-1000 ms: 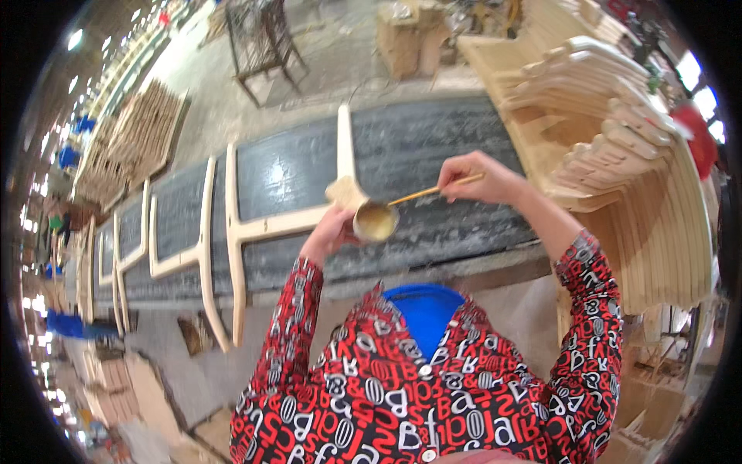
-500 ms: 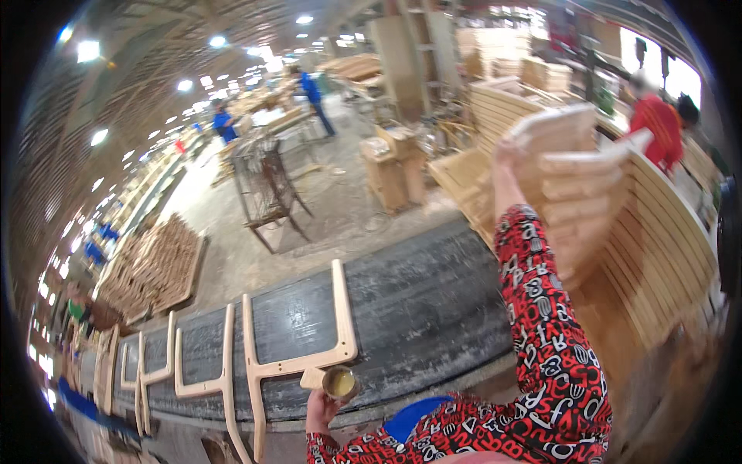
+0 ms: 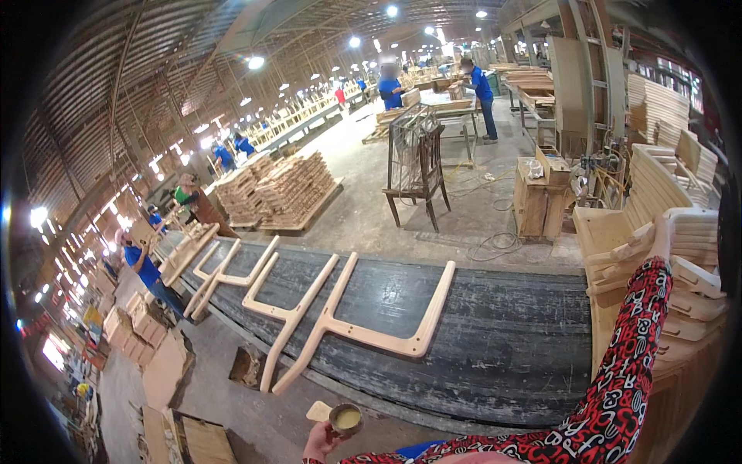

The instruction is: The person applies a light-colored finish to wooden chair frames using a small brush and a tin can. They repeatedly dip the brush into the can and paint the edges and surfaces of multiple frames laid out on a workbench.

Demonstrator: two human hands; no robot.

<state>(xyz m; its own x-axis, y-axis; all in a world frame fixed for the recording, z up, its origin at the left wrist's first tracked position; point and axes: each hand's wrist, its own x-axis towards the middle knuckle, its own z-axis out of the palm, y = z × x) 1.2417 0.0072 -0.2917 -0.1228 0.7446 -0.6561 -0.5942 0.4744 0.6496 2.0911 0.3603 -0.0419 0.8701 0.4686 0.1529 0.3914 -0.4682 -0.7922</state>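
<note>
Btw. 6 and 7 o'clock, your L hand [image 3: 321,443] is holding the cup [image 3: 347,418] w/ pale-yellow liquid, grip narrow; a small pale piece [image 3: 318,411] is sticking out beside it. Abt. 6 o'clock, a wooden frame [image 3: 379,339] is lying on the black belt [image 3: 514,332]. At 3 o'clock, your R hand [image 3: 662,234] is touching the curved wooden parts [image 3: 694,276]; its grip I cannot tell. Farther, approx. 10 o'clock, a wood pile [image 3: 297,189] is standing.

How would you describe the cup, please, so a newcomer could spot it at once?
Find the long black worktop. Below its near edge, at the picture's bottom, the left hand holds the cup. Unlike the flat pale piece beside it, it is round, with yellowish contents.
</note>
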